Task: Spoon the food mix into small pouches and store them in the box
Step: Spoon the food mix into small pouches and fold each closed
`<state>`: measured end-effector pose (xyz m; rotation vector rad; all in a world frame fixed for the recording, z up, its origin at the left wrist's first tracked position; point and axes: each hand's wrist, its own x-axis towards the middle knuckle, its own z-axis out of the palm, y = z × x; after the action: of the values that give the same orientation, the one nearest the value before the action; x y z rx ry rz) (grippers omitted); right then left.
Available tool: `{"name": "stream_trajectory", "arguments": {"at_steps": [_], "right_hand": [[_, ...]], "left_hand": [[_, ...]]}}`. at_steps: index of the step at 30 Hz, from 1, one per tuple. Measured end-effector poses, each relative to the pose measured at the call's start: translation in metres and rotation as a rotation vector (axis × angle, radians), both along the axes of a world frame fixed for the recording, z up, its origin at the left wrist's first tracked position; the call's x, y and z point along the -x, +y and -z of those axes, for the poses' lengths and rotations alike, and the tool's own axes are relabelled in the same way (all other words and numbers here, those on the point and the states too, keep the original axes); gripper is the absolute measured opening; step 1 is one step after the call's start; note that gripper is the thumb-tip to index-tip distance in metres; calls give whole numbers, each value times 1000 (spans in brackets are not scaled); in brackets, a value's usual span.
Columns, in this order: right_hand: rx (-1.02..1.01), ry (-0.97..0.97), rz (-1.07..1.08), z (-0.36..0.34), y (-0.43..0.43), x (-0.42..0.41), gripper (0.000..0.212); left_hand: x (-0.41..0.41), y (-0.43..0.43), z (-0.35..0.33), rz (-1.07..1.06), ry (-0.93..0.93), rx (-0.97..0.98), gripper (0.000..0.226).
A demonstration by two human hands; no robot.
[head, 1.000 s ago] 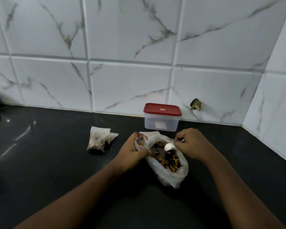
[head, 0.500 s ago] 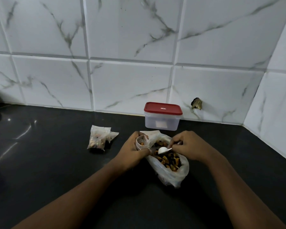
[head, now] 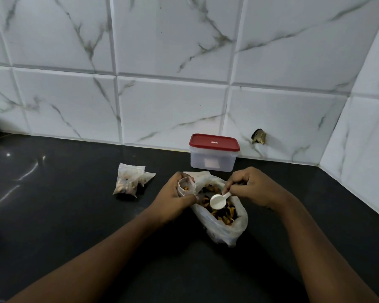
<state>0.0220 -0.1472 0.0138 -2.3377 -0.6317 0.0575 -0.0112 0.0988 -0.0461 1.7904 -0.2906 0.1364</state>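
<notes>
A large clear bag of food mix (head: 222, 217) lies open on the black counter (head: 74, 215). My left hand (head: 173, 197) grips a small open pouch (head: 185, 186) upright at the bag's left edge; a little mix shows inside it. My right hand (head: 254, 186) pinches the handle of a white spoon (head: 218, 201), whose empty bowl hangs over the mix in the bag. A clear box with a red lid (head: 213, 153) stands shut against the wall behind the bag.
Two filled small pouches (head: 130, 179) lie on the counter left of my left hand. Tiled walls (head: 162, 106) close off the back and the right side, meeting in a corner at the right.
My right hand has brought the spoon lower and leftward, with its bowl now turned up and empty over the mix. My left hand and the small pouch have stayed in place.
</notes>
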Motion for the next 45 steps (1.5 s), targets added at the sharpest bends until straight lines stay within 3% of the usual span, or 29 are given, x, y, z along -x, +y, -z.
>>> {"name": "stream_trajectory", "arguments": {"at_steps": [3,6,11,16,19,24,29,35,39,43,45], "right_hand": [[88,60,-53,6,8,3,27],[167,-78,-2,13,21,1,26],[32,-51,45,-3,-7,-1,22],[157,14,31,0,-8,-3,23],[182,-41,28,11,10,-4,25],[45,-171,157,2,-4,-5,22],[151,-72,90,11,5,-5,21],[96,-166,171,12,4,-8,23],[125,-84,132,18,10,-9,21],[42,-196,172,22,16,-9,23],[106,-210,151,25,15,-10,24]], "left_hand": [[-1,0,2,1,-3,-7,36],[-2,0,2,-4,0,-1,36],[-1,1,2,-1,1,6,37],[-2,0,3,12,8,10,38],[-3,0,3,8,2,6,36],[-2,0,3,19,6,28,36],[-5,2,6,14,-5,9,35],[-6,2,7,18,-9,10,37],[-5,1,8,9,-1,27,42],[-6,1,7,20,3,32,37],[-6,1,6,19,4,24,38]]}}
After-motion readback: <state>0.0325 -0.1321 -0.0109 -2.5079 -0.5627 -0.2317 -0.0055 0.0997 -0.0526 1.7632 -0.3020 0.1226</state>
